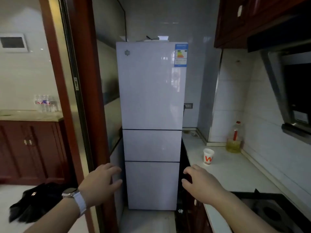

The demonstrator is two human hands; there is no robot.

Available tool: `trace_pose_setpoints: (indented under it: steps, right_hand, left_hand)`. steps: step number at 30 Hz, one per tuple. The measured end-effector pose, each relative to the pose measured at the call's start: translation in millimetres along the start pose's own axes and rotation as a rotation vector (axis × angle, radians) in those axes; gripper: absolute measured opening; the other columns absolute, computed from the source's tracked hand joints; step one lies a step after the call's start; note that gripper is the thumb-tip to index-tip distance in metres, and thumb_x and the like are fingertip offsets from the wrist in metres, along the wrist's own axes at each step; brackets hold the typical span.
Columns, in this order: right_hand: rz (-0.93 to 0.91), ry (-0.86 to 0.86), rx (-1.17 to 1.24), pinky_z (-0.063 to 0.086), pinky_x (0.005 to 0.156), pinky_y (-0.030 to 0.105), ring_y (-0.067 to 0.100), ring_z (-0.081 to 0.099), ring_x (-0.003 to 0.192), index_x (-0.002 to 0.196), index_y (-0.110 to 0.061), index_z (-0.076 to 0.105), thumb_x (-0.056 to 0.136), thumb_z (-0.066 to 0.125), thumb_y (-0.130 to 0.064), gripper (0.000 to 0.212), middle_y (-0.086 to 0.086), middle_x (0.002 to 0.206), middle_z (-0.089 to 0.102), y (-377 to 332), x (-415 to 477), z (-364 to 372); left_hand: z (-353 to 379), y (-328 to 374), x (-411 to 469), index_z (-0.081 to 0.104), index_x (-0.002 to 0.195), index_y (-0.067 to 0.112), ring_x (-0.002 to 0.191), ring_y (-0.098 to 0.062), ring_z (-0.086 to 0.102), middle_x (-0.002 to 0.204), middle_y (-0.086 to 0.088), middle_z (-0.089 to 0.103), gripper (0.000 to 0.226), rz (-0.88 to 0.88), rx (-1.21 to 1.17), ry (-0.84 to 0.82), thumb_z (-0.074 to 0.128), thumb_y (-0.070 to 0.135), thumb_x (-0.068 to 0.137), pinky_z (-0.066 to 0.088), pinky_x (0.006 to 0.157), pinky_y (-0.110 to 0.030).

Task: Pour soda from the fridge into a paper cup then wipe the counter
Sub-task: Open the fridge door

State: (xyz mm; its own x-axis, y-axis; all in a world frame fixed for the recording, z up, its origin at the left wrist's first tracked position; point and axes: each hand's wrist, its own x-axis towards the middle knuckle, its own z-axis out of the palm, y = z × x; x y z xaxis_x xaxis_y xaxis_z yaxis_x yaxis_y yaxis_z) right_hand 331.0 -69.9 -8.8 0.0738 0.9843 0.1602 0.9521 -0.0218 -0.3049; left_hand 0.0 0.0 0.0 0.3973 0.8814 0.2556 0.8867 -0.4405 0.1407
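While the fridge is faced: head view, narrow kitchen aisle, frame slightly blurred.
Fridge (151, 98): pale and tall, stood at the far end of the aisle; three door panels are seen, all closed flush.
Energy label (181, 55): stuck at the top right corner of the upper door.
Left hand (101, 180): held out low, fingers loosely spread, nothing held; fingertips are placed at the left edge of the lowest door, contact cannot be told.
Watch (72, 193): worn on the left wrist, white strap.
Right hand (200, 182): held out low, fingers spread and slightly bent, nothing held; it is set just beside the right edge of the lowest door, over the dark gap next to the counter.
Counter (235, 172): pale, run along the right wall from near to far.
Paper cup (208, 156): stood upright on the counter near its left edge, white with red print, beyond the right hand.
Oil bottle (234, 137): upright against the tiled wall, farther and right of the cup, yellow liquid low inside.
Stove burner (272, 214): sunk in the counter, near right.
Range hood (289, 91): mounted high right.
Black bag (32, 204): laid on the floor, near left.
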Motion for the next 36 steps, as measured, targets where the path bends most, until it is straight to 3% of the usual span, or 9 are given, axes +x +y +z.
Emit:
trace_pose_setpoints:
  steps: [16,22,29,36]
  right_hand:
    - [0.019,-0.116,-0.056,0.044,0.091,0.031,0.01,0.048,0.11,0.134,-0.029,0.049,0.093,0.043,-0.049,0.046,-0.011,0.127,0.048,-29,154,62]
    - [-0.002,-0.113,-0.092,0.043,0.094,0.031,0.013,0.048,0.115,0.136,-0.025,0.048,0.095,0.043,-0.047,0.047,-0.007,0.13,0.048,-68,235,71]
    - [-0.043,0.006,-0.07,0.043,0.096,0.03,0.011,0.047,0.118,0.138,-0.028,0.045,0.097,0.043,-0.047,0.046,-0.012,0.134,0.045,-103,303,64]
    - [-0.063,-0.025,-0.098,0.041,0.093,0.027,0.011,0.046,0.116,0.138,-0.028,0.044,0.097,0.043,-0.048,0.046,-0.01,0.132,0.046,-100,354,67]
  left_hand:
    - [71,-103,135,0.042,0.14,0.037,0.132,-0.005,0.038,0.144,0.015,0.042,0.049,-0.008,-0.108,-0.175,0.049,0.051,0.094,0.037,0.109,-0.026]
    - [71,-158,197,0.043,0.141,0.035,0.133,-0.007,0.039,0.146,0.013,0.041,0.049,0.029,-0.117,-0.12,0.048,0.051,0.094,0.036,0.11,-0.029]
    - [53,-196,257,0.043,0.141,0.03,0.13,-0.007,0.041,0.145,0.011,0.041,0.052,0.035,-0.278,0.07,0.055,0.046,0.094,0.037,0.107,-0.023]
    - [62,-218,304,0.048,0.138,0.031,0.128,-0.007,0.042,0.141,0.013,0.045,0.048,0.057,-0.261,0.06,0.054,0.048,0.093,0.036,0.103,-0.02]
